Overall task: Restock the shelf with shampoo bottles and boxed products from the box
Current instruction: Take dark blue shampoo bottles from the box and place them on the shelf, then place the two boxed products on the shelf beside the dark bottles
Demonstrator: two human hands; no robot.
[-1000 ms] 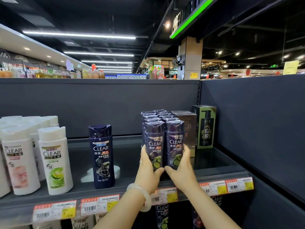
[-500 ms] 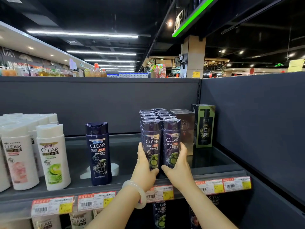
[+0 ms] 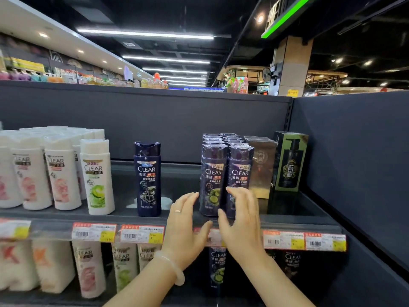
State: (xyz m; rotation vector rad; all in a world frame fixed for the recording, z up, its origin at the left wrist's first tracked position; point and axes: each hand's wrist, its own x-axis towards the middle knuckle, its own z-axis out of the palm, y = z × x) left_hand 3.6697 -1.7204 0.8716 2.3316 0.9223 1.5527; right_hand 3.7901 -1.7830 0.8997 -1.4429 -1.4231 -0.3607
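right now i see my left hand [image 3: 184,227] and right hand [image 3: 240,222] both loose and spread, fingers relaxed, holding nothing, in front of the shelf [image 3: 294,220] edge. the two front wrapped dark shampoo bottles [image 3: 225,178] stand upright side by side on the shelf just behind my fingertips, more of the same lined up behind them. whether my fingers touch them i cannot tell. a gold box [image 3: 262,167] and a black box [image 3: 290,161] stand just right of the bottles
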